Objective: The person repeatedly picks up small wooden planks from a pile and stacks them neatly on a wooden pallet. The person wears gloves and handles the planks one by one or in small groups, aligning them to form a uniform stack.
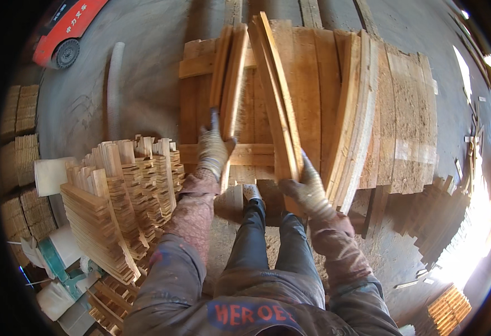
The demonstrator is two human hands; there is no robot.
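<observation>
My left hand, in a pale work glove, is closed round a pair of long wooden boards held over the worktable. A second pair of wooden boards leans away from me, gripped near its lower end by my gloved right hand. Between the two pairs is a gap that widens toward me. Beneath them lies a broad wooden table top made of planks. Right of my right hand, several long boards lie side by side on it. My palms and some fingertips are hidden.
Stacks of short wooden slats rise on the left, near my left forearm. A ribbed hose lies on the floor beyond them, and a red vehicle stands at the far left. More stacked wood sits at the lower right.
</observation>
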